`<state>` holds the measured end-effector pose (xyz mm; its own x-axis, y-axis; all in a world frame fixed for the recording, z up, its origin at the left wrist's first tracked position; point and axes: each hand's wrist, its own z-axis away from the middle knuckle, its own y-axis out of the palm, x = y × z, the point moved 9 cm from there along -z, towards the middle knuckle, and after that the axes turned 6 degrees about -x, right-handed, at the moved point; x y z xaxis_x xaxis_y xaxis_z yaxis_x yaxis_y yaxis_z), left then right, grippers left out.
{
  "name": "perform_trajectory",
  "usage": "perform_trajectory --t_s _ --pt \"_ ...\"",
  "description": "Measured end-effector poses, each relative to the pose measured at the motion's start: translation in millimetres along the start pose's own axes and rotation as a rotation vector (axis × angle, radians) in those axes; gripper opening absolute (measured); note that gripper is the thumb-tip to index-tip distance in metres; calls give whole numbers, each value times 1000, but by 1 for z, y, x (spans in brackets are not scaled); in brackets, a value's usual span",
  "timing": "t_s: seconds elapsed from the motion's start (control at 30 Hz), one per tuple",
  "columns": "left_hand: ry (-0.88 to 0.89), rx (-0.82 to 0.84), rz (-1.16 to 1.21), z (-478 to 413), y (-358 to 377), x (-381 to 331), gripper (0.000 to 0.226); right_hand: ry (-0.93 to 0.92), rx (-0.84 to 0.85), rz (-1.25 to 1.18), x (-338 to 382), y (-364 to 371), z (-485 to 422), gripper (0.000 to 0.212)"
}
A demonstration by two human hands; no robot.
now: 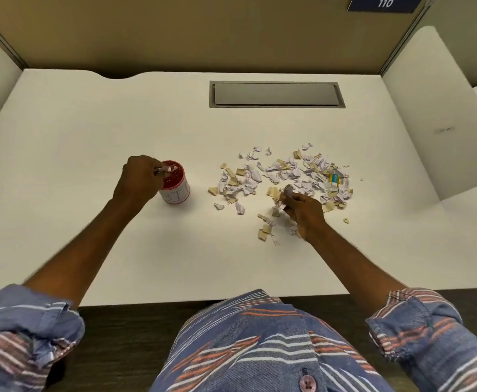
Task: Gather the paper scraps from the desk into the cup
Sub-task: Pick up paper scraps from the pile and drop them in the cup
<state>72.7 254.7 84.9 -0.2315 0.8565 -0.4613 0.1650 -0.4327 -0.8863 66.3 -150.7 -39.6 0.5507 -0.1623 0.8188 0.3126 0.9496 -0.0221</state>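
Note:
A small cup, white outside and red inside, stands upright on the white desk left of centre. My left hand hovers at its left rim, fingers closed on a few pale paper scraps held over the opening. A spread of torn white and tan paper scraps lies right of centre, with a blue-and-yellow piece among them. My right hand rests at the near edge of the pile, pinching some scraps between thumb and fingers.
A grey cable-tray lid is set into the desk at the back. Tan partition walls enclose the back and sides. The desk's front edge runs just before my striped shirt.

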Motion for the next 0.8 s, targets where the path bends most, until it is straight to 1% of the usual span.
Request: perform_trajectory --t_s 0.07,0.2,0.3,0.37,0.5,0.63,0.73,0.8 --pt "-36 18 36 -4 4 5 18 1 11 -25 0 3 1 30" --pt "-65 34 145 -9 3 6 26 7 49 -52 3 19 5 31" --pt "-73 31 173 -11 2 9 23 5 100 -32 6 46 12 34" --pt "-70 -2 188 -11 -2 11 20 2 158 -27 10 73 20 30" --pt "-76 -53 205 -7 -6 17 23 -17 310 -8 21 146 46 11" --pt "-67 -53 225 -4 -3 21 24 -88 450 57 37 223 71 20" --pt "-28 -88 253 -4 -7 21 27 -151 475 152 46 262 80 23" --pt "-39 -150 318 -5 -14 28 26 -228 458 281 53 277 82 17"
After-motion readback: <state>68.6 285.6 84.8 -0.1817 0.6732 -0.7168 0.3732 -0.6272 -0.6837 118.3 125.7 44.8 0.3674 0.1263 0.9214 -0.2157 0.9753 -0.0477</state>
